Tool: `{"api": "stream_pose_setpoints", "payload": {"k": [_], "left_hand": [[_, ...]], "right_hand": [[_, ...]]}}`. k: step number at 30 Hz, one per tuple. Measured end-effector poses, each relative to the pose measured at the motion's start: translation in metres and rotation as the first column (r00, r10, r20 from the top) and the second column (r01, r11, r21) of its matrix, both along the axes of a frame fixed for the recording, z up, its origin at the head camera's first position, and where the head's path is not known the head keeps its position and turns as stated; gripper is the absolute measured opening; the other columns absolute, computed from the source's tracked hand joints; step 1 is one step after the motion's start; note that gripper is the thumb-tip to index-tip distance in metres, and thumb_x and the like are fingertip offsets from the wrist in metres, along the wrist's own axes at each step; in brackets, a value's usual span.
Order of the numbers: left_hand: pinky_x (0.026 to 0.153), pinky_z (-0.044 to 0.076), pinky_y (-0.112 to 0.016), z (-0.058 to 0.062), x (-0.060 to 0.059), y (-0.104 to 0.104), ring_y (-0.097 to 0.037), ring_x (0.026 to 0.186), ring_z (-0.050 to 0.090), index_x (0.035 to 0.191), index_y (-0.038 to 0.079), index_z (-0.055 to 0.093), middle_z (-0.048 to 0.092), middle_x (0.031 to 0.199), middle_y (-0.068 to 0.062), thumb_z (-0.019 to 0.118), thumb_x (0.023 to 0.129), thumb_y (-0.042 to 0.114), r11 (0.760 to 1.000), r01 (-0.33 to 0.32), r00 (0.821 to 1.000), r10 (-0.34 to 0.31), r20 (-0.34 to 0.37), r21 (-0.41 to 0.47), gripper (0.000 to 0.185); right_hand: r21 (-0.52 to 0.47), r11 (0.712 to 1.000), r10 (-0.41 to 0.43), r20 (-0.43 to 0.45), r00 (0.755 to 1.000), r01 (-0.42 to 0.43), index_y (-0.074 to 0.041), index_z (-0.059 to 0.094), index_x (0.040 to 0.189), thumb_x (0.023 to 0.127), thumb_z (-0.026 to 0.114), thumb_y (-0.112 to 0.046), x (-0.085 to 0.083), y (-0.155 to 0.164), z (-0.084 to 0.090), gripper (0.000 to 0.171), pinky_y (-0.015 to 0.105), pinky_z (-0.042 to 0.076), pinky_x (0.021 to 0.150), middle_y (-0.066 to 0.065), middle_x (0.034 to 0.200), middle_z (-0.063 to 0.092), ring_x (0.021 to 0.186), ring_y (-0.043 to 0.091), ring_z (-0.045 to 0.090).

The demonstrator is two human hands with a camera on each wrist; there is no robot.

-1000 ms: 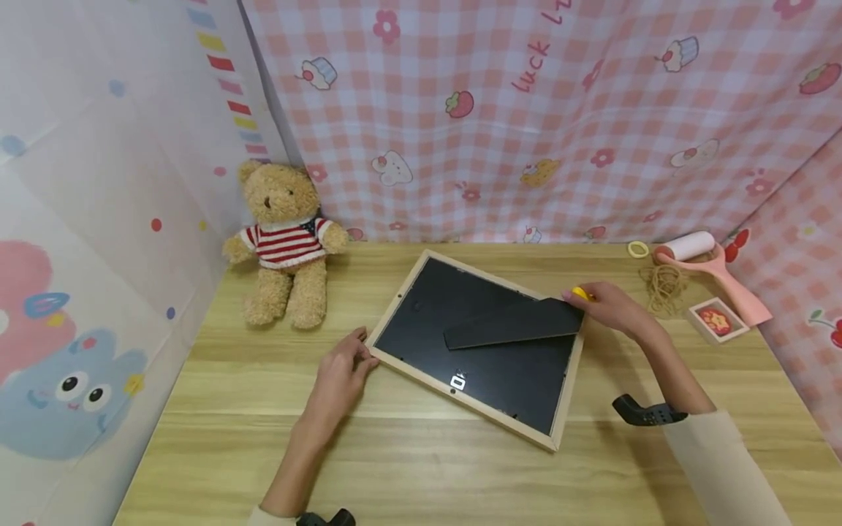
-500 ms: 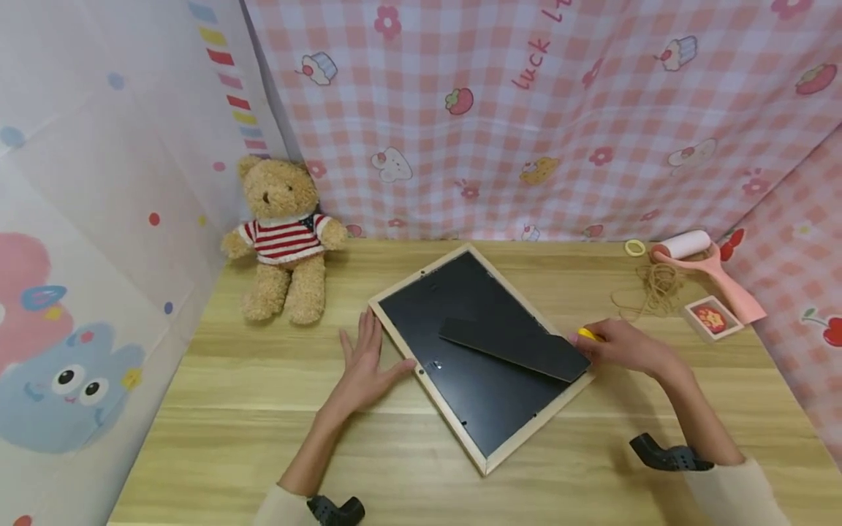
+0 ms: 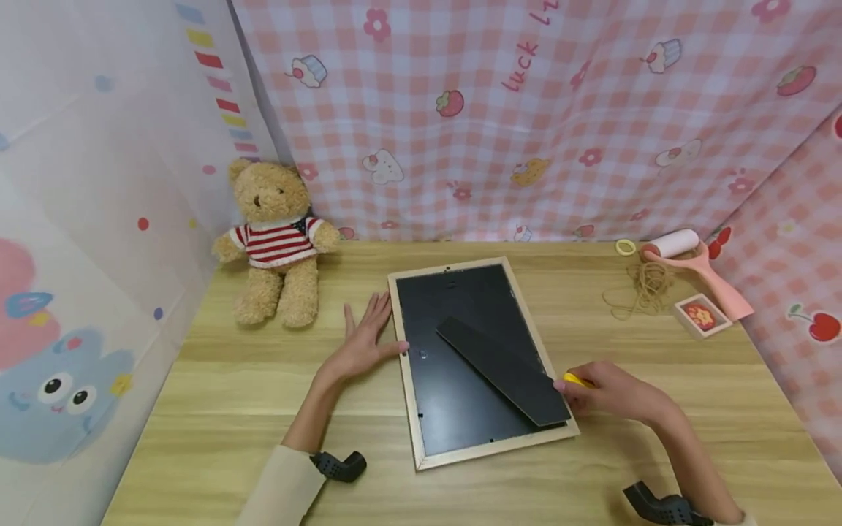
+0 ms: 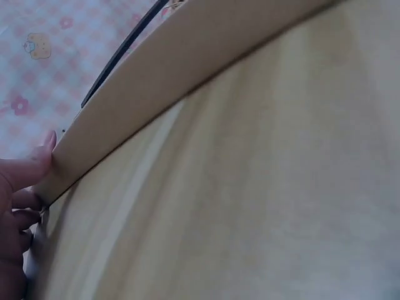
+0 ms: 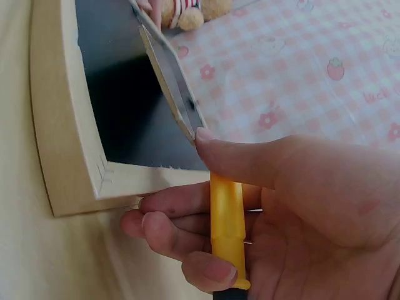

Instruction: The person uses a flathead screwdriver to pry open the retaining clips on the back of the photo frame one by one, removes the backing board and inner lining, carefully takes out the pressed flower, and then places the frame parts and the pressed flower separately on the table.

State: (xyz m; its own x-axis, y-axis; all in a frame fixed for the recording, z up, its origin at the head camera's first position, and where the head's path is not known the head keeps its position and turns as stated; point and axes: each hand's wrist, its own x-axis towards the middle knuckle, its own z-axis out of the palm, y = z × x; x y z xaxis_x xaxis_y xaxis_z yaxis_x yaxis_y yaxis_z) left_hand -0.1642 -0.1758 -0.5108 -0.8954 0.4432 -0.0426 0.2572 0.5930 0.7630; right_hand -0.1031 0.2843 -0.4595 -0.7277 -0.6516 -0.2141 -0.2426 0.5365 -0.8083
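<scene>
A picture frame (image 3: 411,394) with a pale wooden rim lies back side up on the table. On its black backboard (image 3: 447,402) a black stand leg (image 3: 503,372) slants toward the near right corner. My left hand (image 3: 360,354) lies along the frame's left side, fingers spread, thumb touching the rim. At the right side, my right hand (image 3: 612,394) holds a slim yellow tool (image 5: 227,212) with a black end; its tip is hidden, so its kind is unclear. The right thumb (image 5: 219,150) meets the leg's edge, and the fingers reach the rim.
A teddy bear (image 3: 275,241) in a striped shirt sits at the back left. Toward the back right are twine (image 3: 647,286), a yellow ring (image 3: 626,248), a pink-handled roller (image 3: 713,277) and a small box (image 3: 702,315). A checked cloth (image 3: 487,139) hangs behind.
The frame has turned clockwise on the table. My right hand has come nearer with the yellow tool; my left hand's fingers have spread along the frame's left side.
</scene>
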Motion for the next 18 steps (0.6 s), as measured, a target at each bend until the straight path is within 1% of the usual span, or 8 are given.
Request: {"api": "stream_pose_setpoints", "payload": {"k": [2,3,5,10,13,15,17,18], "left_hand": [[0.121,-0.037,-0.065,0.001,-0.006,0.001,-0.040,0.171,-0.009,0.169,-0.009,0.017,0.002,0.182,-0.023,0.070,0.108,0.028,1.000,0.017,1.000,-0.017,0.012,0.007,0.089],[0.121,-0.037,-0.065,0.001,-0.008,0.002,-0.041,0.170,-0.008,0.169,-0.010,0.019,0.003,0.182,-0.023,0.068,0.109,0.026,1.000,0.022,1.000,-0.022,0.013,0.012,0.085],[0.121,-0.037,-0.066,0.001,-0.013,0.003,-0.043,0.170,-0.006,0.167,-0.012,0.021,0.006,0.181,-0.026,0.065,0.110,0.021,0.999,0.029,1.000,-0.030,0.007,0.024,0.079],[0.121,-0.035,-0.069,-0.001,-0.019,0.005,-0.047,0.169,-0.002,0.167,-0.013,0.024,0.012,0.179,-0.030,0.057,0.113,0.017,0.999,0.032,0.998,-0.031,-0.045,0.031,0.070],[0.123,-0.033,-0.068,-0.003,-0.019,0.007,-0.048,0.169,0.003,0.168,-0.011,0.025,0.016,0.178,-0.030,0.056,0.113,0.017,0.999,0.018,0.997,-0.014,-0.082,0.048,0.069],[0.124,-0.031,-0.069,-0.006,-0.019,0.007,-0.049,0.168,0.008,0.168,-0.009,0.027,0.021,0.177,-0.030,0.058,0.112,0.017,0.997,0.020,0.993,-0.012,-0.118,0.072,0.069],[0.125,-0.029,-0.070,-0.010,-0.018,0.007,-0.051,0.167,0.011,0.169,-0.006,0.030,0.025,0.176,-0.031,0.059,0.112,0.019,0.994,0.040,0.988,-0.024,-0.153,0.104,0.069],[0.126,-0.028,-0.069,-0.012,-0.018,0.006,-0.051,0.167,0.012,0.170,-0.003,0.031,0.027,0.176,-0.030,0.060,0.112,0.022,0.992,0.059,0.985,-0.039,-0.166,0.116,0.069]], "right_hand": [[-0.013,1.000,-0.005,0.034,0.999,0.005,-0.005,0.067,0.084,0.116,0.057,-0.020,0.008,-0.006,0.003,0.037,0.024,0.041,0.056,-0.007,0.070,0.059,0.061,0.003,0.051],[0.003,1.000,-0.025,0.060,0.998,0.025,-0.004,0.068,0.083,0.116,0.056,-0.021,0.013,-0.011,0.007,0.038,0.024,0.042,0.057,-0.007,0.071,0.060,0.062,0.003,0.051],[0.014,0.999,-0.037,0.064,0.997,0.036,-0.005,0.068,0.084,0.116,0.057,-0.019,0.019,-0.016,0.009,0.036,0.023,0.043,0.060,-0.007,0.071,0.061,0.063,0.002,0.053],[0.011,0.999,-0.031,0.071,0.997,0.031,-0.005,0.070,0.086,0.115,0.058,-0.018,0.028,-0.026,0.009,0.034,0.022,0.046,0.062,-0.006,0.070,0.064,0.063,0.002,0.055],[0.009,0.999,-0.038,0.077,0.996,0.038,-0.006,0.071,0.088,0.115,0.059,-0.018,0.031,-0.025,0.009,0.031,0.022,0.047,0.063,-0.007,0.073,0.064,0.066,0.002,0.057],[0.022,0.998,-0.063,0.045,0.997,0.062,-0.007,0.069,0.090,0.113,0.063,-0.018,0.031,-0.022,0.014,0.026,0.022,0.044,0.062,-0.008,0.074,0.059,0.067,0.002,0.054],[0.030,0.994,-0.108,-0.021,0.994,0.108,-0.008,0.067,0.092,0.111,0.066,-0.016,0.029,-0.018,0.022,0.020,0.023,0.041,0.062,-0.008,0.077,0.053,0.069,0.002,0.050],[0.021,0.990,-0.141,-0.066,0.988,0.142,-0.007,0.067,0.095,0.110,0.067,-0.015,0.027,-0.017,0.027,0.017,0.023,0.040,0.061,-0.007,0.079,0.052,0.069,0.002,0.049]]}}
